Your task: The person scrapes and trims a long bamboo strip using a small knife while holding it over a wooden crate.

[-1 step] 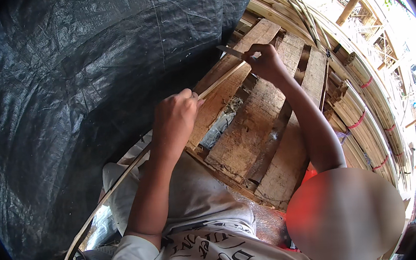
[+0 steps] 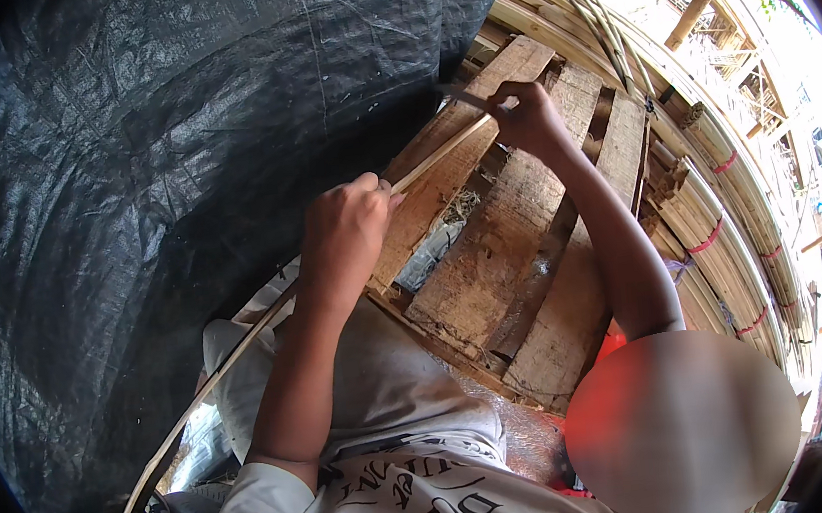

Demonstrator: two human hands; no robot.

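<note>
A long, thin bamboo strip (image 2: 441, 153) runs slantwise across the view. My left hand (image 2: 349, 231) is closed round it near its middle, and its back part trails down past my left forearm toward the lower left. In my closed right hand (image 2: 527, 122) is a knife (image 2: 467, 98), its blade pointing left and smeared by motion. The strip's far end reaches the right hand just below the blade; whether the edge touches it I cannot tell. Under both hands lies a rough wooden slatted pallet (image 2: 490, 259).
A black tarpaulin (image 2: 174, 161) hangs along the left. Bundles of long bamboo strips (image 2: 711, 237) tied with red bands lie along the right. Gaps open between the pallet slats, with shavings (image 2: 462, 205) in one. A blurred round patch (image 2: 685, 428) covers the lower right.
The right hand and knife have shifted slightly up and to the right, and the blade now looks blurred. The strip has moved very little; the left hand stays in place.
</note>
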